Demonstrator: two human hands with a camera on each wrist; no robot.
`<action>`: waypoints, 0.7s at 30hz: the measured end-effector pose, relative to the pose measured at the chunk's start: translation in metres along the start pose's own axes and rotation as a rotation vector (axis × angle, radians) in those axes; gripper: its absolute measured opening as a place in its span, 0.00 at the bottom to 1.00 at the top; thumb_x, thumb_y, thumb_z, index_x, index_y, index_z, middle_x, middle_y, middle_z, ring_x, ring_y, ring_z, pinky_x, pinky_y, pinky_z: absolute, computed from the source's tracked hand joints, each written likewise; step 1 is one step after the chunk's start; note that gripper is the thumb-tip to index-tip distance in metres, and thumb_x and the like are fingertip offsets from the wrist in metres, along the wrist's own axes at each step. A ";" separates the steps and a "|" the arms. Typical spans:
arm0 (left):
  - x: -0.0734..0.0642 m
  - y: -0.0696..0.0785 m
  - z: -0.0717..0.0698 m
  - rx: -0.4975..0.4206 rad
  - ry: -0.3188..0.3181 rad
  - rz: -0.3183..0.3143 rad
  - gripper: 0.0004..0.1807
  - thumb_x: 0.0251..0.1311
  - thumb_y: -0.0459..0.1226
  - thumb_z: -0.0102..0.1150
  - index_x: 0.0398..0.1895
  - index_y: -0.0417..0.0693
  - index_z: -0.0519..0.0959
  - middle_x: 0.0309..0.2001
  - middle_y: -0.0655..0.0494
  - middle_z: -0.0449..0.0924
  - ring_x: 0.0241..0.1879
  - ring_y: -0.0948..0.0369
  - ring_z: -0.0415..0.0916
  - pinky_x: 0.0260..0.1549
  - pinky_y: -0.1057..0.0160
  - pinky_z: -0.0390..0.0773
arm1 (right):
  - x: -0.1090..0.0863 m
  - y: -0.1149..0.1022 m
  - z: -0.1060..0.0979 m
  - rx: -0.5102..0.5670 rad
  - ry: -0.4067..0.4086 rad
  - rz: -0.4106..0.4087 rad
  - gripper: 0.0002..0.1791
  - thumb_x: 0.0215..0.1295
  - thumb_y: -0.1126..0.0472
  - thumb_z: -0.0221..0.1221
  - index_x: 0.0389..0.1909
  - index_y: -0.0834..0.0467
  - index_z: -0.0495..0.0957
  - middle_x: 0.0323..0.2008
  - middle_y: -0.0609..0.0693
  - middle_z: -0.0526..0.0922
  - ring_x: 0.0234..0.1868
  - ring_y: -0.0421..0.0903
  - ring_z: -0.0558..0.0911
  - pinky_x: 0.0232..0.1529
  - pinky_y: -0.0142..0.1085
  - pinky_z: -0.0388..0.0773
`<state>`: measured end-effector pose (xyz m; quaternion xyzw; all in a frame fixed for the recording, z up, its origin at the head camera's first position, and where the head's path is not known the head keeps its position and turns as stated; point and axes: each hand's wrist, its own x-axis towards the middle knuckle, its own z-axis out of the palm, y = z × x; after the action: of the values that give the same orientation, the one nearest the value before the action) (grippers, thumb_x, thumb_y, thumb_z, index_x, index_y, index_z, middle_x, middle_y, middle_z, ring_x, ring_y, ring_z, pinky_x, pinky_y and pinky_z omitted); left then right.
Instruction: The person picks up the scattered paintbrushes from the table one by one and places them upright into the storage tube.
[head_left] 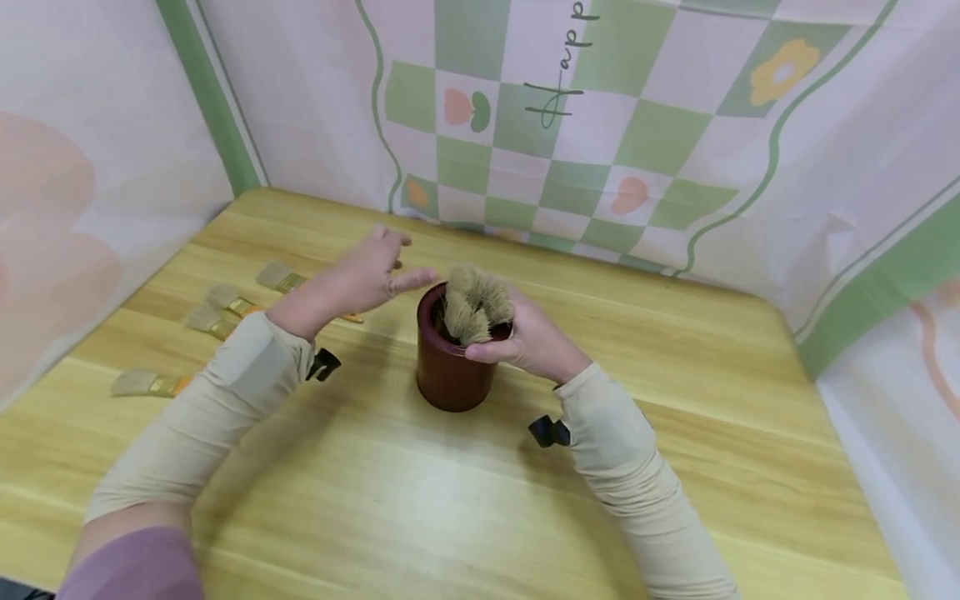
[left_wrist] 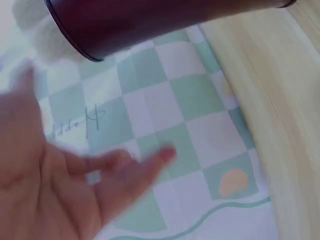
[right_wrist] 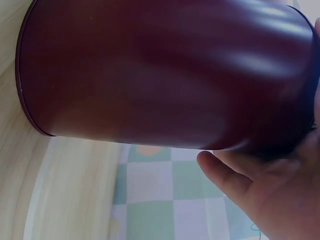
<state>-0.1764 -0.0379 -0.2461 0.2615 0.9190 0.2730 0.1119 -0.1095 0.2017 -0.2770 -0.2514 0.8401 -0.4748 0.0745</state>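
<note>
A dark red cylindrical pot (head_left: 456, 375) stands upright on the wooden table. Pale, bushy bristle tufts (head_left: 474, 307) rise out of its mouth; whatever lies below them is hidden inside. On the pot's right side my right hand (head_left: 538, 335) grips the rim, its thumb at the near edge. In the right wrist view, the fingers (right_wrist: 225, 175) of that hand lie against the pot's upper end. To the left of the pot is my left hand (head_left: 367, 273), raised and holding nothing. Its fingers are loosely spread, with one tip close to the rim.
Several flat paintbrushes with pale bristles and orange handles lie at the table's left, among them a near brush (head_left: 153, 383) and a far brush (head_left: 281, 277). My left forearm passes over some handles. A checked cloth (head_left: 592, 167) hangs behind the table (head_left: 420, 517).
</note>
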 end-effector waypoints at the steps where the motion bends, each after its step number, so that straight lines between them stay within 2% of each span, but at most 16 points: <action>1: 0.002 -0.001 -0.002 0.038 0.039 -0.060 0.46 0.67 0.60 0.44 0.69 0.28 0.56 0.64 0.29 0.58 0.60 0.40 0.67 0.59 0.45 0.71 | 0.000 0.000 0.000 -0.008 -0.004 -0.002 0.49 0.51 0.60 0.72 0.73 0.54 0.56 0.66 0.52 0.69 0.66 0.47 0.69 0.69 0.45 0.61; 2: 0.005 -0.003 -0.004 0.083 0.080 -0.116 0.41 0.68 0.58 0.44 0.64 0.26 0.62 0.59 0.30 0.64 0.55 0.41 0.71 0.56 0.46 0.73 | 0.000 -0.001 -0.001 -0.017 -0.009 -0.006 0.49 0.52 0.59 0.72 0.73 0.54 0.56 0.66 0.52 0.69 0.67 0.46 0.68 0.70 0.45 0.61; 4: 0.011 -0.010 -0.006 0.189 0.146 -0.215 0.31 0.70 0.53 0.43 0.42 0.27 0.75 0.44 0.35 0.74 0.41 0.46 0.75 0.43 0.53 0.79 | 0.000 -0.002 -0.001 -0.034 -0.021 -0.013 0.49 0.52 0.58 0.71 0.73 0.53 0.55 0.66 0.50 0.69 0.67 0.46 0.68 0.70 0.45 0.61; 6: 0.015 -0.021 -0.006 0.254 0.186 -0.275 0.27 0.70 0.48 0.44 0.20 0.36 0.73 0.27 0.44 0.73 0.31 0.50 0.73 0.35 0.55 0.78 | 0.000 -0.003 -0.001 -0.069 -0.023 -0.020 0.49 0.52 0.57 0.71 0.73 0.52 0.55 0.66 0.50 0.69 0.67 0.45 0.68 0.70 0.45 0.61; 8: 0.018 -0.037 -0.005 0.292 0.194 -0.320 0.27 0.69 0.44 0.46 0.09 0.45 0.64 0.19 0.51 0.66 0.27 0.54 0.68 0.30 0.56 0.77 | 0.000 -0.004 0.000 -0.098 -0.021 -0.020 0.49 0.52 0.57 0.71 0.73 0.52 0.55 0.66 0.50 0.69 0.67 0.45 0.68 0.70 0.45 0.61; 9: 0.019 -0.044 -0.005 0.294 0.187 -0.341 0.27 0.68 0.42 0.46 0.08 0.45 0.64 0.19 0.50 0.67 0.28 0.53 0.69 0.31 0.55 0.78 | 0.000 -0.004 0.000 -0.105 -0.019 -0.017 0.49 0.52 0.58 0.72 0.73 0.53 0.56 0.66 0.50 0.69 0.67 0.45 0.68 0.70 0.45 0.61; 11: 0.021 -0.058 -0.003 0.276 0.165 -0.410 0.23 0.68 0.41 0.47 0.14 0.40 0.70 0.27 0.44 0.76 0.35 0.50 0.74 0.40 0.52 0.80 | 0.000 -0.004 0.001 -0.116 -0.011 -0.012 0.49 0.51 0.59 0.72 0.73 0.53 0.56 0.65 0.51 0.70 0.66 0.47 0.69 0.69 0.45 0.62; 12: 0.023 -0.064 -0.002 0.273 0.155 -0.448 0.21 0.68 0.40 0.47 0.18 0.38 0.73 0.33 0.40 0.78 0.39 0.48 0.76 0.43 0.50 0.80 | 0.000 -0.004 0.002 -0.107 -0.010 -0.008 0.49 0.51 0.60 0.72 0.73 0.53 0.56 0.65 0.52 0.70 0.66 0.47 0.69 0.69 0.45 0.62; 13: 0.025 -0.070 -0.001 0.269 0.152 -0.482 0.18 0.67 0.39 0.47 0.24 0.35 0.76 0.38 0.37 0.79 0.41 0.47 0.77 0.42 0.51 0.81 | 0.000 -0.004 0.002 -0.098 -0.009 -0.006 0.49 0.51 0.62 0.72 0.73 0.54 0.57 0.65 0.52 0.71 0.66 0.47 0.70 0.69 0.45 0.63; 14: 0.027 -0.076 0.000 0.259 0.156 -0.519 0.17 0.67 0.38 0.46 0.29 0.33 0.77 0.42 0.35 0.80 0.42 0.47 0.78 0.40 0.52 0.81 | 0.000 -0.005 0.002 -0.089 -0.009 -0.004 0.49 0.50 0.62 0.71 0.72 0.53 0.57 0.64 0.52 0.71 0.65 0.47 0.70 0.69 0.45 0.63; 16: 0.031 -0.085 0.002 0.241 0.174 -0.581 0.16 0.66 0.36 0.44 0.39 0.30 0.78 0.50 0.33 0.78 0.48 0.45 0.78 0.43 0.51 0.81 | 0.000 -0.005 0.002 -0.068 -0.012 -0.005 0.48 0.50 0.63 0.71 0.72 0.53 0.57 0.63 0.52 0.72 0.64 0.47 0.71 0.68 0.45 0.64; 21: 0.036 -0.102 0.004 0.219 0.187 -0.657 0.17 0.64 0.32 0.41 0.44 0.28 0.77 0.53 0.32 0.77 0.51 0.44 0.78 0.45 0.51 0.81 | -0.001 -0.007 0.001 -0.059 -0.014 -0.003 0.49 0.50 0.63 0.71 0.72 0.53 0.57 0.63 0.51 0.72 0.64 0.46 0.71 0.68 0.45 0.64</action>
<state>-0.2479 -0.0894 -0.3081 -0.0638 0.9841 0.1451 0.0803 -0.1061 0.1984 -0.2719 -0.2583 0.8528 -0.4482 0.0722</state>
